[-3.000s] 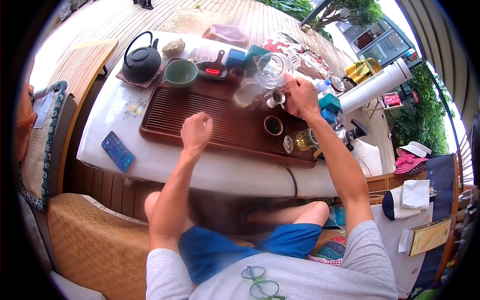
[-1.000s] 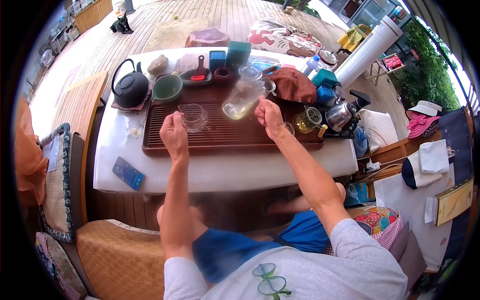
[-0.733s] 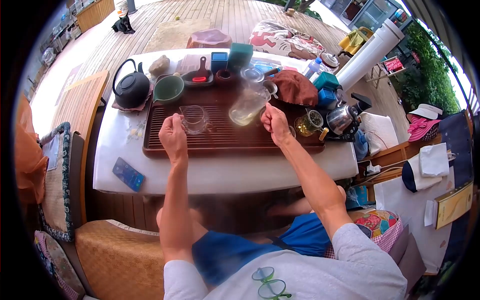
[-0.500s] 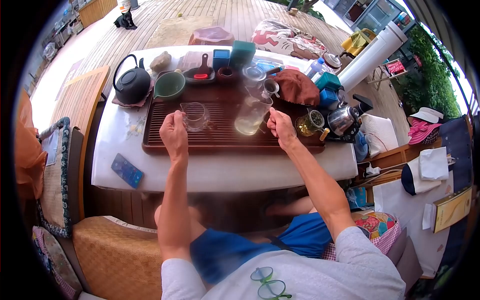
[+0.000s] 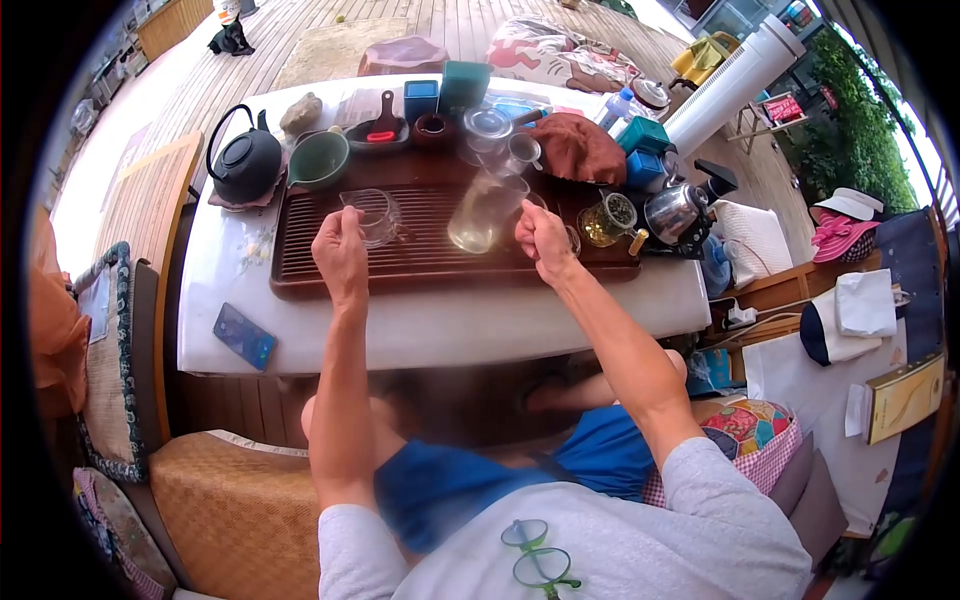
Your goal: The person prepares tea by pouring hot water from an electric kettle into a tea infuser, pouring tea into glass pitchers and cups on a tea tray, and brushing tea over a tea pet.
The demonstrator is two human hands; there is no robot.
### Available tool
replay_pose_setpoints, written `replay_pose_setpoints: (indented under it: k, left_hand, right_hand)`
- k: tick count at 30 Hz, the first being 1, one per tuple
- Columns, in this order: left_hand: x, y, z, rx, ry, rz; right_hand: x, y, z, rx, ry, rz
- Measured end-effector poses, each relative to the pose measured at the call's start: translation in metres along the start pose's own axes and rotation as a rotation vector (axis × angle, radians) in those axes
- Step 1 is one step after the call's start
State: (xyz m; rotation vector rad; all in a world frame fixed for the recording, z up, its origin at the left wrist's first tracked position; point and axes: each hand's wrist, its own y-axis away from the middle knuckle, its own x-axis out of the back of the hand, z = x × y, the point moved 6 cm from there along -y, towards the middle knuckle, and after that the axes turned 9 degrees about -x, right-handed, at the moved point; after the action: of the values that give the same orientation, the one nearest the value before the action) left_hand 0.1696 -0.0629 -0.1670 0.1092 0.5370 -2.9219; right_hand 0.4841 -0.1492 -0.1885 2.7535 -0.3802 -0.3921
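Observation:
My left hand (image 5: 342, 258) is closed at the left side of a small clear glass pitcher (image 5: 378, 220), held over the slatted tea tray (image 5: 318, 258). In my right hand (image 5: 546, 242) is the handle of a taller glass pitcher (image 5: 480, 218), tilted to the left, with pale liquid low in it. The two glass vessels are apart, their open tops at similar height. Right of my right hand stands a glass cup of tea leaves (image 5: 606, 220) with a wooden handle.
A black kettle (image 5: 246, 162), a green bowl (image 5: 318, 160) and a phone (image 5: 244, 337) are on the left. Behind the tray are a brown cloth (image 5: 580, 148), a glass jar (image 5: 487, 126) and green boxes (image 5: 465, 86). A steel kettle (image 5: 674, 212) stands at right.
The taller pitcher in my right hand has tilted further left and come nearer the small one. My left hand keeps its grip. The whole view has shifted slightly.

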Motion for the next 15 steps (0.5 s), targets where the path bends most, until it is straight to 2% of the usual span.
replay_pose_setpoints:
  k: [3, 7, 11, 15]
  left_hand:
    - [0.006, 0.001, 0.000, 0.006, -0.007, 0.028]
    - [0.000, 0.003, 0.001, 0.038, 0.010, 0.001]
    - [0.004, 0.000, -0.005, 0.025, -0.005, 0.007]
    - [-0.002, 0.002, -0.004, 0.054, 0.033, -0.010]
  right_hand:
    - [0.012, 0.007, -0.004, -0.057, -0.003, 0.023]
    - [-0.008, 0.008, -0.002, -0.038, -0.007, -0.009]
    - [0.013, 0.015, -0.017, -0.025, 0.224, 0.016]
    - [0.036, 0.047, -0.058, 0.030, 0.547, 0.190]
